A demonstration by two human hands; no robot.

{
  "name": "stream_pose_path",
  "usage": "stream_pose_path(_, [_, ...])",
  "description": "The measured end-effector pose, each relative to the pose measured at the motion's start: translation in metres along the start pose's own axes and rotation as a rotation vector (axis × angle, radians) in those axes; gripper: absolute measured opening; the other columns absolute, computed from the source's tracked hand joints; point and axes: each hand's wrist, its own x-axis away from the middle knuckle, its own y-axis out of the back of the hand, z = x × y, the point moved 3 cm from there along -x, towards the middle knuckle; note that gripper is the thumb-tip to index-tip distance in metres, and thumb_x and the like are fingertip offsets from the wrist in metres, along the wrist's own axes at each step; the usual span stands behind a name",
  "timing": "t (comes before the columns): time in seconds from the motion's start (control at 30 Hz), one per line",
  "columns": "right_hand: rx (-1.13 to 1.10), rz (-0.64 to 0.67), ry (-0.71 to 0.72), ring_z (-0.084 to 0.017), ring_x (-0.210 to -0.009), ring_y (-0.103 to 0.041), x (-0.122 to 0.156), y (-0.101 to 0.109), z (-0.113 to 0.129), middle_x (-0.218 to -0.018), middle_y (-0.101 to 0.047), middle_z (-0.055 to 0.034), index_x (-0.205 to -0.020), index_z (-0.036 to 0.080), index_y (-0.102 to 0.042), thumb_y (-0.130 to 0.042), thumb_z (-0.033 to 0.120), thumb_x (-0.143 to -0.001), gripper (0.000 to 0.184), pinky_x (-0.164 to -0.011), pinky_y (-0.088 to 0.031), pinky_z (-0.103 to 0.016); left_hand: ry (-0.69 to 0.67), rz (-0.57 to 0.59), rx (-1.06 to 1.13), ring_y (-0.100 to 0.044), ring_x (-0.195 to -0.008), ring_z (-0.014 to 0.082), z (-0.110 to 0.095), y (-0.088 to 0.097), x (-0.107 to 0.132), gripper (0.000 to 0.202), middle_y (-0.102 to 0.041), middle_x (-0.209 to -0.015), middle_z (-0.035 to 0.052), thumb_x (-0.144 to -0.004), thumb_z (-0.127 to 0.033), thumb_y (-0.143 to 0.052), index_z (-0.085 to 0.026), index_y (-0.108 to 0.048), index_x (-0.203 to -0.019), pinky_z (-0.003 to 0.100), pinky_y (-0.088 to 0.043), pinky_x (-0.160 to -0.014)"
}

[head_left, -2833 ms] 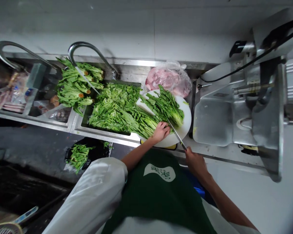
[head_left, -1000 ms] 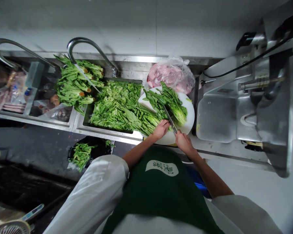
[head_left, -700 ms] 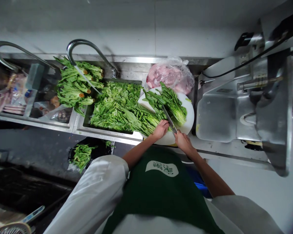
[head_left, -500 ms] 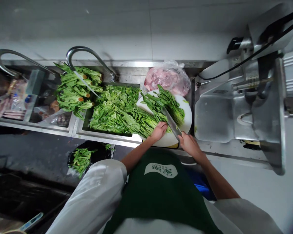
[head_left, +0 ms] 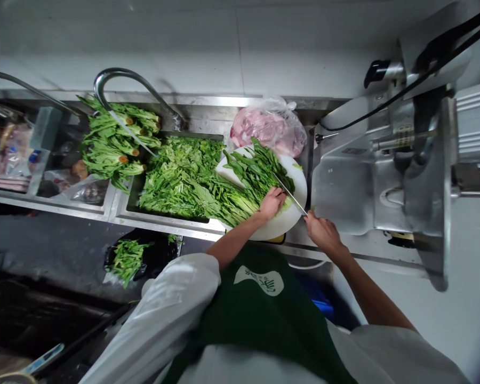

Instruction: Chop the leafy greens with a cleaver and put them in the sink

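My right hand point(head_left: 322, 231) is wrapped round the handle of a knife point(head_left: 294, 197). The blade, seen almost edge-on, points up and to the left into a bunch of leafy greens point(head_left: 260, 166). Close to the blade's left side, my left hand point(head_left: 272, 203) presses on the bunch with its fingers curled over the leaves. Under the greens is a round white cutting board point(head_left: 298, 217). Cut greens point(head_left: 180, 181) fill the sink to the left and reach up to the board's edge.
Behind the board sits bagged raw meat point(head_left: 268, 128). A faucet point(head_left: 124, 72) arches over the sink, with more whole greens point(head_left: 120, 144) to its left. A metal slicing machine point(head_left: 400, 176) stands at right. Below the counter, a black bag point(head_left: 156, 256) holds green scraps.
My left hand has moved right onto the bunch on the board. The knife has turned from showing its flat side to nearly edge-on over the greens. The whole view has shifted slightly.
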Motion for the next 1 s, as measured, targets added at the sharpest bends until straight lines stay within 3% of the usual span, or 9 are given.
stream_pose_path(0.23, [-0.056,-0.009,0.026,-0.025,-0.092,-0.072,-0.009,0.010,0.004,-0.096,-0.073,-0.0161,-0.121,0.014,-0.056,-0.027,0.029,-0.105,0.037,-0.078,-0.045,-0.030,-0.015,0.010,-0.035,-0.052,-0.100,0.0209,0.004,-0.006,0.010,0.028,-0.060,-0.102,0.0085,-0.104,-0.021,-0.040,-0.019,-0.067,-0.098,0.034,-0.049,-0.091])
stream_pose_path(0.87, [-0.127,0.014,0.029,-0.025,-0.092,-0.071,0.003,0.010,0.009,-0.096,-0.073,-0.0148,-0.115,0.014,-0.057,-0.033,0.030,-0.105,0.031,-0.076,-0.042,-0.030,-0.024,0.051,-0.092,-0.054,-0.099,0.0189,0.003,-0.004,0.017,0.027,-0.060,-0.098,0.0071,-0.105,-0.022,-0.041,-0.016,-0.065,-0.094,0.030,-0.050,-0.091])
stream_pose_path(1.0, [-0.160,0.044,-0.027,-0.024,-0.094,-0.071,0.000,0.004,0.008,-0.099,-0.073,-0.0154,-0.116,0.014,-0.058,-0.035,0.031,-0.104,0.031,-0.076,-0.041,-0.029,-0.022,0.067,-0.085,-0.055,-0.100,0.0200,0.001,-0.003,0.012,0.027,-0.060,-0.098,0.0081,-0.104,-0.020,-0.041,-0.016,-0.065,-0.093,0.032,-0.050,-0.092])
